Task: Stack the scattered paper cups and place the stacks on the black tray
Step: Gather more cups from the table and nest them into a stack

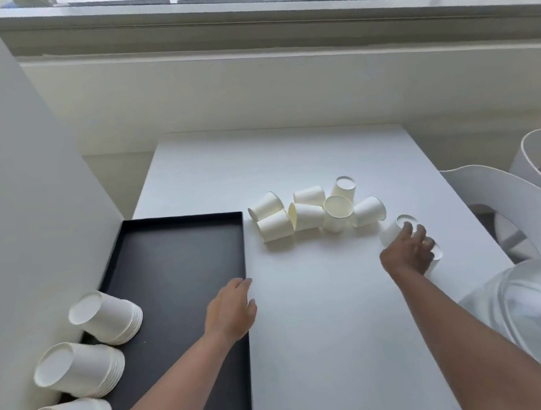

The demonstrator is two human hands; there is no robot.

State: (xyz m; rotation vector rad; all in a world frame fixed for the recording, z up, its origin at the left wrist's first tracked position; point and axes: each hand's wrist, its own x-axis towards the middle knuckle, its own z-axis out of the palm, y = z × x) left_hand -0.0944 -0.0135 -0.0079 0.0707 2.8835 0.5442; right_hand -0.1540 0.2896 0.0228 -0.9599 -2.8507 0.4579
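Observation:
Several white paper cups (310,212) lie scattered in a cluster at the middle of the white table (324,316), most on their sides. A black tray (175,265) lies at the table's left. Three upside-down cup stacks (107,317) stand along the tray's left edge. My left hand (231,309) rests flat over the tray's right rim, fingers together, holding nothing. My right hand (407,249) reaches over upturned cups (395,228) at the table's right, fingers curled on them; part of one cup shows under the palm.
A pale wall panel (11,198) stands right against the tray's left side. White chairs (512,199) stand to the right of the table. A clear plastic bag (534,310) sits at the near right corner. A window sill runs behind.

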